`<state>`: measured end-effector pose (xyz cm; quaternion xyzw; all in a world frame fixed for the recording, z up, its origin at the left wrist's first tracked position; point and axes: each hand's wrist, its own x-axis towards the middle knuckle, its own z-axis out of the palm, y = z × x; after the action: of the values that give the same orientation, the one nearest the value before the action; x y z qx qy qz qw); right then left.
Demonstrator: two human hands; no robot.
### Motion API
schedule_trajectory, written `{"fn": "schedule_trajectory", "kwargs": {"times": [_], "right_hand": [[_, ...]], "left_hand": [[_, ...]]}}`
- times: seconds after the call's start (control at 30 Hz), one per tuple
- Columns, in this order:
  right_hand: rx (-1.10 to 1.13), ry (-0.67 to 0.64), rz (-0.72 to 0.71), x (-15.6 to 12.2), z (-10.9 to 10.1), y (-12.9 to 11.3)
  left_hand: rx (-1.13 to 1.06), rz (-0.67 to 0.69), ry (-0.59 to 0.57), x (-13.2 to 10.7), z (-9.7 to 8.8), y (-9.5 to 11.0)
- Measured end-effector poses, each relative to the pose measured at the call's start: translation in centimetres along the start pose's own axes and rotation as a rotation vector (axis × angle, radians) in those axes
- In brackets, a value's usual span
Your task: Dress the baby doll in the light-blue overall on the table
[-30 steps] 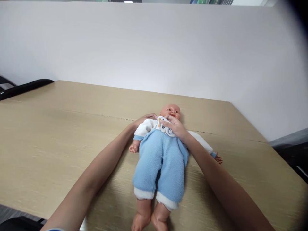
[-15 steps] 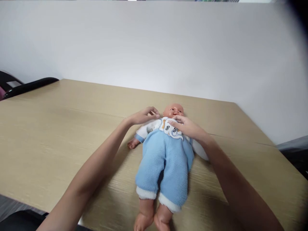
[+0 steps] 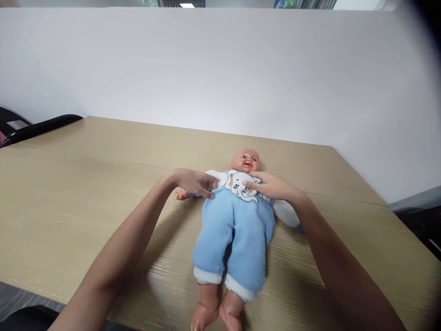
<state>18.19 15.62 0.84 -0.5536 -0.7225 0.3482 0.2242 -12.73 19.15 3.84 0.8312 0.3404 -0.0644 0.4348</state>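
Note:
A baby doll (image 3: pixel 234 230) in a light blue fleece romper with white sleeves lies on its back on the wooden table (image 3: pixel 86 184), its head (image 3: pixel 245 160) away from me. My left hand (image 3: pixel 193 182) grips the doll's white sleeve near the shoulder, fingers curled round it. My right hand (image 3: pixel 270 186) lies on the doll's chest by the elephant bib (image 3: pixel 241 186), fingers pinching the cloth at the collar. The doll's bare feet (image 3: pixel 215 317) point toward me.
A white partition wall (image 3: pixel 220 69) runs along the back edge of the table. A black chair back (image 3: pixel 37 126) shows at the far left. The table's right edge drops off near a dark floor (image 3: pixel 420 220).
My left hand has come down from beside the doll's head onto its sleeve. My right hand has slid from the chin down to the bib. The doll's arm has stretched outward.

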Motion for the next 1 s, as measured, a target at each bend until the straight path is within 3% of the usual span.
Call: {"fn": "schedule_trajectory", "kwargs": {"times": [0.17,0.3,0.4,0.47,0.53,0.63,0.73,0.87,1.0], "right_hand": [[0.084,-0.035,0.012,0.3,-0.3,0.1],[0.078,-0.075,0.085,-0.2,-0.5,0.2],[0.044,0.059,0.019,-1.9,-0.3,1.1],[-0.036,0.16,-0.017,-3.9,-0.2,2.3],[-0.181,0.251,-0.068,-6.5,-0.2,4.1],[-0.319,0.322,-0.14,-10.6,-0.4,7.6],[-0.3,0.35,-0.124,-13.9,-0.5,11.1],[-0.099,0.375,-0.036,-16.1,-0.3,13.7],[0.179,0.432,0.09,-16.3,-0.4,14.0]], "left_hand": [[-0.085,0.086,-0.003,-0.1,0.0,0.1],[-0.064,-0.025,0.084,0.1,-0.1,-0.3],[0.012,-0.109,0.141,-0.4,-0.2,-0.1],[0.118,-0.108,0.254,-0.6,0.0,0.6],[0.246,-0.02,0.407,-0.4,0.8,1.9],[0.388,0.219,0.581,1.8,3.0,4.7],[0.538,0.368,0.656,5.8,5.5,7.2],[0.701,0.333,0.539,10.5,7.1,8.8],[0.709,0.357,0.523,12.2,7.5,8.7]]}}
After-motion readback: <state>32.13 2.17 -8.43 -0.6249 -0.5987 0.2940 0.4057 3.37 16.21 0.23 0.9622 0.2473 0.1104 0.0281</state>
